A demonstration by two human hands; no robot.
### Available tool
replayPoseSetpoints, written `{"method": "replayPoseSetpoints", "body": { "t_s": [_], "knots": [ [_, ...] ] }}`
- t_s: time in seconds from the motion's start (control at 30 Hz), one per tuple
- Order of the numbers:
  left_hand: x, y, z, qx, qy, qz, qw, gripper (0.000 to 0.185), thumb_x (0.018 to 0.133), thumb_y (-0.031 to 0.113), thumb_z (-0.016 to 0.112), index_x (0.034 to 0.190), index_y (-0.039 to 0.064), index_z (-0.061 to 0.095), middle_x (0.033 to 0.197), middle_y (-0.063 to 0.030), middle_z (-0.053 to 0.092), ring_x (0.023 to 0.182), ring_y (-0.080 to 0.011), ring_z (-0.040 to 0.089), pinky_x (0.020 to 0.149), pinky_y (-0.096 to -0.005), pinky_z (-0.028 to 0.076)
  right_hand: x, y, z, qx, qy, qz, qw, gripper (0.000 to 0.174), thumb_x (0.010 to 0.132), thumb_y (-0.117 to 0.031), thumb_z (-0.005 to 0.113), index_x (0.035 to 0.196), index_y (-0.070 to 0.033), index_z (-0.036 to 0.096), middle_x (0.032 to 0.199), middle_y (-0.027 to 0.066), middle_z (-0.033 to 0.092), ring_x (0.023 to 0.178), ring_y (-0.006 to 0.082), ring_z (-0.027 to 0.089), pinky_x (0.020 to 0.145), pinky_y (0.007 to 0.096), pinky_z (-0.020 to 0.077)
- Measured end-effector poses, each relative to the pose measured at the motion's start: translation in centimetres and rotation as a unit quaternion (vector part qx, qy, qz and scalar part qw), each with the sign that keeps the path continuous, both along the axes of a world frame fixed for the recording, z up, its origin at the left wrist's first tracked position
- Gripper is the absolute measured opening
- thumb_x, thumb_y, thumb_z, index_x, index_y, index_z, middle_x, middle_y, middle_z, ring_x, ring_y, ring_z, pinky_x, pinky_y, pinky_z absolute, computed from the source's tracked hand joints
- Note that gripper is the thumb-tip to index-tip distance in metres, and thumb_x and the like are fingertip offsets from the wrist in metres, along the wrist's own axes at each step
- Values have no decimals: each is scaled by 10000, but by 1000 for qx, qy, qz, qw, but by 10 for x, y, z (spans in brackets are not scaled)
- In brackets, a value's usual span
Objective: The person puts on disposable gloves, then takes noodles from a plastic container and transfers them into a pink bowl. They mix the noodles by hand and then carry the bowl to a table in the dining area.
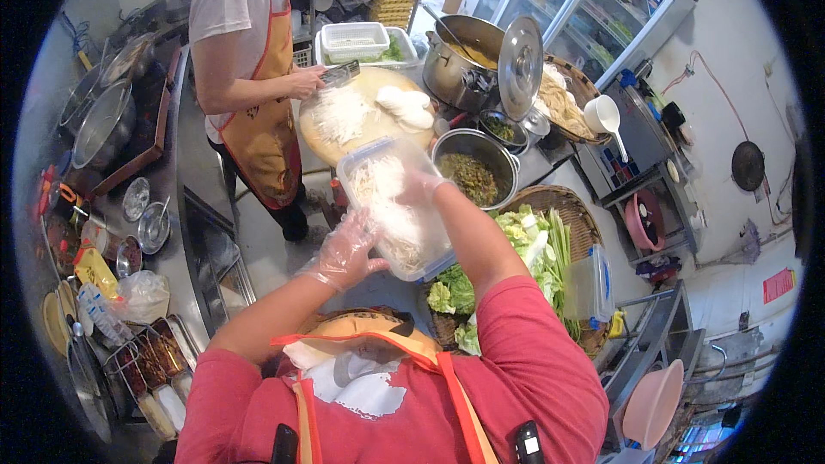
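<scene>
Before me is a clear plastic container (394,256) holding pale, thin shredded strips (380,190). My left hand (345,248), in a clear plastic glove, lies at its left wall, fingers over the rim and thumb stretched out along the near side. Inside the right half, my right hand (422,187) is also gloved and blurred against the strips; its fingertips are hard to make out. Beyond the container's far end, a round cutting board (316,135) carries a heap of white shreds (338,113) and uncut white pieces (406,106).
Across the board, a co-worker's hand (306,82) holds a cleaver (339,74). To the right stand a pot of chopped greens (474,174), a large stockpot (451,71) with a leaning lid (521,67), and a wicker basket (573,206) of leafy vegetables. A steel counter (171,206) runs along the left.
</scene>
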State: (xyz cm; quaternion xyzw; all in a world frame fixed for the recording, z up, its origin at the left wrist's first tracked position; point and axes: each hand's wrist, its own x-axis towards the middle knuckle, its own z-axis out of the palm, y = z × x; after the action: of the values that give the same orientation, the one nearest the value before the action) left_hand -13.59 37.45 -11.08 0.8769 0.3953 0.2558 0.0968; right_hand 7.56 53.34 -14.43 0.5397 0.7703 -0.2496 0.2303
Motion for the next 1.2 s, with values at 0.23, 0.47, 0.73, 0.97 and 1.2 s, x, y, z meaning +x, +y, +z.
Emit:
{"method": "replayPoseSetpoints", "body": {
  "t_s": [0.23,0.47,0.73,0.97,1.2],
  "knots": [
    [5,1,-4,-28,23,9,999,655,605,399,783,1115,39,587,1266,-320,429,1196,-453,406,1014,-444,355,11,34,-49,34,-27,382,923,273,942,-199,404,1175,-126,526,1087,29,572,970,101,548,846,244,445],
    [4,4,-10,-31,-8,1,999,688,611,402,778,1112,-21,572,1264,-318,434,1204,-447,395,1023,-446,342,19,18,-40,26,24,137,990,244,930,-228,436,1070,-140,615,1081,21,605,984,113,553,862,275,434],
    [8,7,-4,-44,50,11,998,615,719,348,710,1204,19,522,1320,-255,417,1236,-430,363,1046,-422,318,25,-5,75,99,155,-72,980,438,756,-410,631,972,-30,661,841,139,659,767,242,630,713,349,499],
    [-1,5,4,-62,36,14,997,591,759,323,674,1240,31,494,1334,-252,405,1241,-430,361,1047,-426,315,7,-34,141,102,141,-66,983,419,819,-353,587,1047,-2,605,839,147,656,648,249,628,598,365,508],
    [-8,13,-1,-27,26,34,999,536,754,307,663,1189,17,542,1307,-224,447,1200,-368,427,1012,-408,358,9,-61,81,35,25,102,994,553,774,-304,640,1221,-16,489,961,145,639,851,256,619,759,370,496]
  ]
}}
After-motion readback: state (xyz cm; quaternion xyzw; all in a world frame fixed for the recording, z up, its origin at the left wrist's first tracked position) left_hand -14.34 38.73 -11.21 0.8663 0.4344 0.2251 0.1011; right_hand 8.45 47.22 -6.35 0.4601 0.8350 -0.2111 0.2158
